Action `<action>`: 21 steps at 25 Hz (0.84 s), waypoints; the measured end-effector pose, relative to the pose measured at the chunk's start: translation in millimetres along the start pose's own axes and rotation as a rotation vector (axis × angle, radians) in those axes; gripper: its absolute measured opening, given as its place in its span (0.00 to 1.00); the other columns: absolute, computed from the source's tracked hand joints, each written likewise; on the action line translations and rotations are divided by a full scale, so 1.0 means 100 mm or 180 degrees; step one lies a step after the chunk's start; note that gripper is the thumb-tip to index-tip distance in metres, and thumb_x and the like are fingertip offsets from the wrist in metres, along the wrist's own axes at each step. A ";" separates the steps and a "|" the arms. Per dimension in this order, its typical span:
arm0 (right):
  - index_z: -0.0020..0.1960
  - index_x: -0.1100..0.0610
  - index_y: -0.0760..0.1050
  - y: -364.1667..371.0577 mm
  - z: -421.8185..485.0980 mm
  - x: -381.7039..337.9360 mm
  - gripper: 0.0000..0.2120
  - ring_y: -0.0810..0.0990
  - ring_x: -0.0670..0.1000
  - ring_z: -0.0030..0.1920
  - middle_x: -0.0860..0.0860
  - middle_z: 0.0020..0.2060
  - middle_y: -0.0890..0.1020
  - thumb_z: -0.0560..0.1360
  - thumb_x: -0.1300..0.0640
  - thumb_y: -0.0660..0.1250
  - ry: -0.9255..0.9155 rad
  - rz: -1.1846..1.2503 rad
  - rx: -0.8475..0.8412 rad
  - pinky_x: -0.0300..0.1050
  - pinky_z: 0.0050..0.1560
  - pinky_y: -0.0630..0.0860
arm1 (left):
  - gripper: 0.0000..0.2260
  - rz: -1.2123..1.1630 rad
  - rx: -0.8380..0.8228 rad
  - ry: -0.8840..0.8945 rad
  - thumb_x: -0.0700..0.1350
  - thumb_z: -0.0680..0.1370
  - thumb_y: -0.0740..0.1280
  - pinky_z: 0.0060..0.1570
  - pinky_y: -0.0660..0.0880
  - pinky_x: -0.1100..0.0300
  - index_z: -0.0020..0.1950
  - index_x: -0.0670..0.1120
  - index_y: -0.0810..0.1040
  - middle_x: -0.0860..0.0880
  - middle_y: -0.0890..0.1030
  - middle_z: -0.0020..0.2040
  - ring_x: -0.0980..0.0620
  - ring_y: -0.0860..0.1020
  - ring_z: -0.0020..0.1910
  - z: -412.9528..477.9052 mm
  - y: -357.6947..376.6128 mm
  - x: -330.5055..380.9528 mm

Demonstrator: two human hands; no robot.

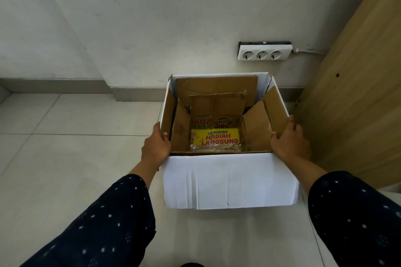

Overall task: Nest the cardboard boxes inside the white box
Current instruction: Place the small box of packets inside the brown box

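Floor under me is pale, glossy large tile with thin grout lines, slightly grey-beige. Wall ahead is off-white plaster, scuffed, with a few dark smudges and streaks up high. It steps forward, a vertical corner edge running down left of centre; the left part sits further back. Grey skirting runs along the base and follows that step. White three-socket power strip is fixed low on the wall, its white cable going right behind a light wood-grain panel that leans across my right side, small dark holes in it. Light is soft, even, no hard shadows.
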State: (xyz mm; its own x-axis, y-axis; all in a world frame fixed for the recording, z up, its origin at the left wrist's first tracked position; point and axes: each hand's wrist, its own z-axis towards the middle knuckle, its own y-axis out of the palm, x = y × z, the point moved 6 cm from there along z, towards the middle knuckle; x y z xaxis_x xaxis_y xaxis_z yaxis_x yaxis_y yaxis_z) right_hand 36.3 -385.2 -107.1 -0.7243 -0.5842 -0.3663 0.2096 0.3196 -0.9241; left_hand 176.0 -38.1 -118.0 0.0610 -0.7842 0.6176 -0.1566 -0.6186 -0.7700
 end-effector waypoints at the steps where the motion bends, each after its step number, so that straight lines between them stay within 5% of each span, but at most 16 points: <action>1: 0.78 0.55 0.49 0.02 -0.02 -0.05 0.34 0.75 0.66 0.61 0.61 0.70 0.67 0.78 0.50 0.62 -0.0068 -0.0038 0.0030 0.54 0.49 0.75 | 0.19 -0.0006 0.0033 0.0014 0.46 0.82 0.54 0.54 0.73 0.47 0.74 0.47 0.61 0.39 0.78 0.61 0.36 0.77 0.57 0.04 -0.04 -0.03; 4: 0.78 0.53 0.50 0.11 -0.05 -0.31 0.33 0.77 0.64 0.56 0.62 0.65 0.73 0.78 0.52 0.60 -0.0260 -0.0041 0.0012 0.50 0.44 0.72 | 0.18 -0.0078 0.0151 -0.0036 0.46 0.82 0.55 0.51 0.71 0.49 0.73 0.47 0.64 0.39 0.78 0.60 0.36 0.77 0.56 0.19 -0.24 -0.21; 8: 0.79 0.51 0.47 0.30 -0.06 -0.81 0.33 0.74 0.55 0.41 0.60 0.54 0.79 0.79 0.51 0.59 -0.0331 -0.0164 -0.0113 0.46 0.37 0.69 | 0.18 -0.0244 0.0130 -0.0278 0.47 0.82 0.54 0.60 0.71 0.43 0.72 0.47 0.64 0.39 0.76 0.64 0.35 0.74 0.60 0.46 -0.53 -0.53; 21: 0.79 0.47 0.45 0.61 0.19 -1.41 0.32 0.79 0.58 0.40 0.60 0.45 0.79 0.80 0.50 0.56 0.0069 0.0078 0.0153 0.48 0.37 0.74 | 0.18 -0.0535 0.0037 -0.0439 0.51 0.83 0.53 0.62 0.70 0.43 0.72 0.50 0.64 0.43 0.74 0.67 0.38 0.74 0.62 1.29 -0.75 -0.70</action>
State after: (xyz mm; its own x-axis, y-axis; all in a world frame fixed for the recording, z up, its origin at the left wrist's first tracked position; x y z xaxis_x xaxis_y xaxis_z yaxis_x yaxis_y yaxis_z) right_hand 163.9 -297.4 -114.0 -0.7325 -0.5601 -0.3868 0.2583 0.2971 -0.9193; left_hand 310.3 56.3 -124.2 0.2198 -0.6687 0.7103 -0.1215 -0.7412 -0.6602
